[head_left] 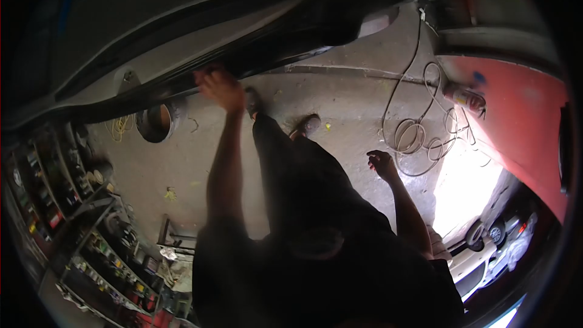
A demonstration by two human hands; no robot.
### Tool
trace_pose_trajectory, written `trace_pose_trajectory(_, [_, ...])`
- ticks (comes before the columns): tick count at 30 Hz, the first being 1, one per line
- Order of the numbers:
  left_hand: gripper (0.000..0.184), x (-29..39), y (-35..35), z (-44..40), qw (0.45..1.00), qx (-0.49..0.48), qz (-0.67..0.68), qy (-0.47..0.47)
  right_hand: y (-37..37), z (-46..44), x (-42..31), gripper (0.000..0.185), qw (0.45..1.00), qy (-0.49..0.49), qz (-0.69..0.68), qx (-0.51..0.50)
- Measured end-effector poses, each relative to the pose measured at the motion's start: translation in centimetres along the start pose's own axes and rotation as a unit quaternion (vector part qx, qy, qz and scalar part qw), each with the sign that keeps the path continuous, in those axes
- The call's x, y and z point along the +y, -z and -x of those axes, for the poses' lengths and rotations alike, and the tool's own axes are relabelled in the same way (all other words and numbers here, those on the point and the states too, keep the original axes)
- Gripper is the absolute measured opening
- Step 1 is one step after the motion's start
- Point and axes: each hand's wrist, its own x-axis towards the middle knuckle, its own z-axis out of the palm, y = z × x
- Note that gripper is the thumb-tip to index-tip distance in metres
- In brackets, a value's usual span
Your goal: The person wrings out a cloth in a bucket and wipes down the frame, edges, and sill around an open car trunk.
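Note:
My left hand [221, 88] is raised to the long black edge [176, 82] of a dark vehicle body part that spans the top of the head view. Its fingertips are blurred against that edge, and I cannot make out whether they grip it. Out to the right, my right hand [381, 164] hangs in the air above the floor. Its fingers are loosely bent and apart, with nothing visible between them. A grey panel [182, 15] with a dark curved groove lies beyond the black edge.
A coiled hose [410, 136] lies on the concrete floor [176, 170] at right, near a red wall [516, 103] and a bottle [466, 98]. Shelves of small items [45, 182] stand at left, near a round hollow container [153, 124]. Cars [480, 261] are parked outside.

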Motion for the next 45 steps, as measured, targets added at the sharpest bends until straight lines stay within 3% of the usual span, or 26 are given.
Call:
trace_pose_trajectory(1, [0.022, 3.6, -1.1, 1.3, 0.997, -0.078, -0.002, 0.017, -0.4, 0.4, -0.1, 0.025, 1.000, 0.012, -0.001, 0.009])
trace_pose_trajectory(3, [0.021, 11.4, -1.5, 0.7, 0.990, -0.072, 0.088, -0.089, -1.0, 0.7, -0.6, 0.025, 0.999, 0.039, -0.001, 0.034])
trace_pose_trajectory(5, [0.021, 17.7, -3.7, 1.0, 0.968, -0.138, 0.124, -0.168, -1.0, 0.9, -1.4, 0.026, 0.999, 0.028, -0.010, 0.041])
trace_pose_trajectory(8, [0.022, 22.0, -5.3, 0.1, 0.953, -0.207, 0.167, -0.145, -1.5, 2.2, -0.9, 0.025, 0.997, 0.015, -0.028, 0.066])
trace_pose_trajectory(11, [0.020, 15.8, -4.4, -1.6, 0.900, -0.224, 0.186, -0.326, -2.2, 2.8, 1.2, 0.025, 0.994, 0.024, -0.070, 0.075])
trace_pose_trajectory(12, [0.030, 14.5, -3.2, -2.6, 0.905, -0.240, 0.152, -0.317, -2.7, 3.3, 2.2, 0.025, 0.995, 0.023, -0.055, 0.076])
trace_pose_trajectory(15, [0.057, 14.8, -3.1, -1.5, 0.950, -0.240, 0.143, -0.138, -4.1, 4.1, 4.7, 0.026, 0.993, 0.007, -0.056, 0.106])
trace_pose_trajectory(19, [0.061, 20.6, -4.6, 0.7, 0.953, -0.223, 0.145, -0.142, -6.1, 4.9, 5.4, 0.026, 0.988, -0.009, -0.090, 0.124])
trace_pose_trajectory(21, [0.057, 21.9, -6.6, 1.1, 0.955, -0.229, 0.174, -0.066, -7.1, 4.9, 5.7, 0.025, 0.990, -0.030, -0.065, 0.119])
trace_pose_trajectory(24, [0.047, 19.7, -6.0, -0.5, 0.927, -0.283, 0.178, -0.168, -8.3, 4.6, 5.3, 0.024, 0.986, -0.061, -0.105, 0.112])
trace_pose_trajectory(27, [0.041, 17.8, -3.5, -2.3, 0.873, -0.289, 0.171, -0.354, -9.4, 3.1, 4.7, 0.023, 0.991, 0.002, -0.046, 0.126])
trace_pose_trajectory(29, [0.044, 14.4, -2.0, -1.7, 0.864, -0.290, 0.118, -0.395, -9.7, 1.8, 5.1, 0.021, 0.988, 0.060, -0.030, 0.136])
trace_pose_trajectory(31, [0.052, 11.2, -1.5, -0.9, 0.892, -0.287, 0.118, -0.329, -9.0, 1.4, 3.8, 0.023, 0.981, 0.027, -0.110, 0.159])
trace_pose_trajectory(34, [0.053, 13.0, -0.8, -1.0, 0.912, -0.303, 0.029, -0.273, -9.3, 1.1, 4.8, 0.023, 0.965, 0.042, -0.164, 0.200])
trace_pose_trajectory(36, [0.040, 15.9, -4.0, -1.2, 0.900, -0.233, 0.106, -0.353, -9.6, 1.6, 6.3, 0.024, 0.962, 0.033, -0.174, 0.205])
trace_pose_trajectory(39, [0.025, 20.7, -5.9, 0.1, 0.924, -0.282, 0.057, -0.252, -9.6, 3.1, 8.6, 0.026, 0.967, -0.016, -0.156, 0.200])
trace_pose_trajectory(42, [0.035, 18.4, -4.4, -1.5, 0.891, -0.223, 0.127, -0.374, -10.2, 4.1, 10.7, 0.027, 0.974, -0.044, -0.166, 0.146])
trace_pose_trajectory(43, [0.041, 17.0, -4.0, -2.7, 0.876, -0.251, 0.102, -0.399, -10.1, 4.5, 10.8, 0.027, 0.981, -0.057, -0.140, 0.121])
trace_pose_trajectory(45, [0.048, 13.0, -2.7, -3.3, 0.890, -0.307, 0.053, -0.331, -9.3, 4.7, 10.4, 0.028, 0.984, -0.075, -0.134, 0.086])
